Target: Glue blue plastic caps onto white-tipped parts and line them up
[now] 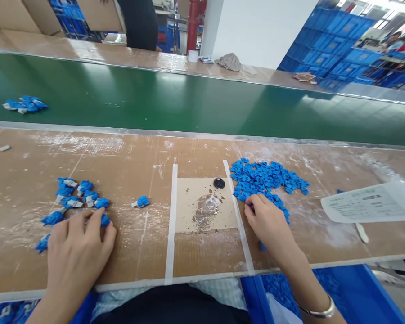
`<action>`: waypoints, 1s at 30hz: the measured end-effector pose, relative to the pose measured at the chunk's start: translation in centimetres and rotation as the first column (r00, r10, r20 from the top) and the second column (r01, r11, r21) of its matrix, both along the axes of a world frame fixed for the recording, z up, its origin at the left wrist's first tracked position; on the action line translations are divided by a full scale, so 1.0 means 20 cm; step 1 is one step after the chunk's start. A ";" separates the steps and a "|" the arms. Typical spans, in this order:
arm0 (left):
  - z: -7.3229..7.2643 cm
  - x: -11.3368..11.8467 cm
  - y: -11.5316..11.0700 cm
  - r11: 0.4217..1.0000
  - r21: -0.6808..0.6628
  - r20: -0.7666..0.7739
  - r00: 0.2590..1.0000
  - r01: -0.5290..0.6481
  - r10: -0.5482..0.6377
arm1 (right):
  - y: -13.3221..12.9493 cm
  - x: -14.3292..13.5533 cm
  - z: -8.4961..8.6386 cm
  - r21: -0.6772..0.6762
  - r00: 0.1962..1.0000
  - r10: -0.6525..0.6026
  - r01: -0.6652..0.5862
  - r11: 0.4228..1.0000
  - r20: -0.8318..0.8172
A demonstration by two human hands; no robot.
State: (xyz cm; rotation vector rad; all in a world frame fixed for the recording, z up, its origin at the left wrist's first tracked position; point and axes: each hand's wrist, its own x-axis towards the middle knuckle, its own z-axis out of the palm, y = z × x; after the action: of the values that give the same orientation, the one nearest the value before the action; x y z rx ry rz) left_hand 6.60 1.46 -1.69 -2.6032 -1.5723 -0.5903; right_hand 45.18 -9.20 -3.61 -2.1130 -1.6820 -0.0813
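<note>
My left hand (79, 245) is closed over a cluster of small blue-and-white pieces (73, 201) on the left of the table. A blue piece (105, 220) shows between its thumb and index finger. Towards the middle, one single blue-and-white piece (143, 201) lies apart. My right hand (268, 220) reaches the near edge of a heap of small flat blue parts (261, 176). Its thumb and fingertips are pinched together, and whatever is between them is hidden. Between two white tape strips, a black round disc (219, 183) lies on a cardboard patch (185, 202) with a stained, worn spot.
A green conveyor belt (195, 103) runs behind the table, carrying a small blue-and-white pile (26, 104) at left. A printed plastic bag (371, 202) lies at right. Below the front edge is a blue bin (354, 292). Across the belt stands a person in dark clothing (140, 22).
</note>
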 end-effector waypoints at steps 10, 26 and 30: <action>0.01 0.22 0.13 0.961 -0.035 0.011 0.961 0.275 -0.275 | -0.13 -0.03 -0.02 0.044 0.985 0.109 -0.104 0.994 -0.135; 0.03 0.34 0.02 0.746 -0.589 0.637 0.747 0.310 0.191 | -0.15 -0.13 0.05 0.169 0.956 0.288 -0.275 0.946 -0.057; 0.03 0.47 -0.08 0.503 -0.670 0.742 0.456 0.546 0.492 | 0.00 -0.27 0.06 0.275 0.927 0.331 -0.276 0.921 -0.178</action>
State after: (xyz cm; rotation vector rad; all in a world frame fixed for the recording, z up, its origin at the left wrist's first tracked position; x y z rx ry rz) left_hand 15.95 -0.05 -1.09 -3.1352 -2.7472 -1.9769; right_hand 39.77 -9.29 -2.48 -1.5968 -1.7445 0.0386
